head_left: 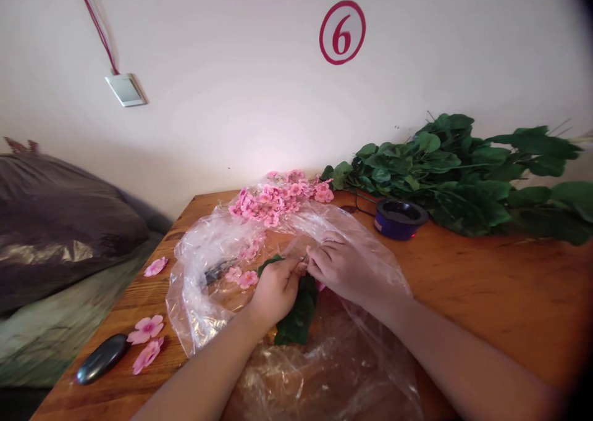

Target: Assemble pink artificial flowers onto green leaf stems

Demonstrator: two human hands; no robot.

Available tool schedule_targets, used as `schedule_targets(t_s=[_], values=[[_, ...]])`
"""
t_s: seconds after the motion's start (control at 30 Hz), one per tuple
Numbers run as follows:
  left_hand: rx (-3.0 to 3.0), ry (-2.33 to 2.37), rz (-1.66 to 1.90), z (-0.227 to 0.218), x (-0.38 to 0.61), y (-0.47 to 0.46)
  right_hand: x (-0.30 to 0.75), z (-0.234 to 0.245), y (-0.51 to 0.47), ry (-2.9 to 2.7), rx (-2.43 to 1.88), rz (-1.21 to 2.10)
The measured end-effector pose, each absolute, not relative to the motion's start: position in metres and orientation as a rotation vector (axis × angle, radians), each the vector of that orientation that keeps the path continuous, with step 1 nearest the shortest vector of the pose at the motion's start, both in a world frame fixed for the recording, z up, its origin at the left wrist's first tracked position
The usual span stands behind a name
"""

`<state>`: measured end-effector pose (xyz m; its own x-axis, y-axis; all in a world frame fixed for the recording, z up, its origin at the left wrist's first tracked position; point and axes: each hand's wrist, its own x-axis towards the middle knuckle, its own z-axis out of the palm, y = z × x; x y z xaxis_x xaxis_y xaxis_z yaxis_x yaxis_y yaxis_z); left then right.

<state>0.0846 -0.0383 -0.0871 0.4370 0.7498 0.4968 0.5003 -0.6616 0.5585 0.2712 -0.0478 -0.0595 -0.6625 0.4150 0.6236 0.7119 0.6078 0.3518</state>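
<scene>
My left hand [277, 288] is closed around the stem of a green leaf sprig [299, 316], whose leaves hang below the fingers and show beside the thumb. Close against it, my right hand [336, 265] pinches a thin stem at the same spot; the fingers cover most of it. A bit of pink shows under the right hand. Both hands are above a crumpled clear plastic bag [204, 310] spread on the wooden table [467, 297]. Loose pink blossoms [243, 277] lie left of my left hand, and a heap of pink blossoms [273, 199] lies beyond.
A small dark blue pot [401, 219] with a red light and a cord stands at the back right. Behind it spreads a pile of leafy green branches [463, 168]. At the left edge lie a black oval object [102, 359] and pink flowers [146, 329]. A dark sack [60, 223] sits beyond.
</scene>
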Motion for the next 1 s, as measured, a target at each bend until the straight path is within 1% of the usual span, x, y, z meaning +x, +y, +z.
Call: schedule_targets(t_s=[0.17, 0.43, 0.63, 1.0], values=[[2.38, 1.06, 1.072, -0.087, 0.085, -0.038, 0.273, -0.061, -0.047, -2.349, -0.911, -0.861], [2.407, 1.063, 1.063, -0.087, 0.085, -0.038, 0.273, -0.07, -0.04, -2.312, -0.869, -0.826], [2.441, 1.081, 1.07, -0.085, 0.086, -0.038, 0.273, -0.073, -0.039, -2.236, -0.938, -0.697], [2.457, 1.105, 1.071, -0.087, 0.086, -0.037, 0.271, -0.077, -0.039, -2.146, -1.004, -0.651]])
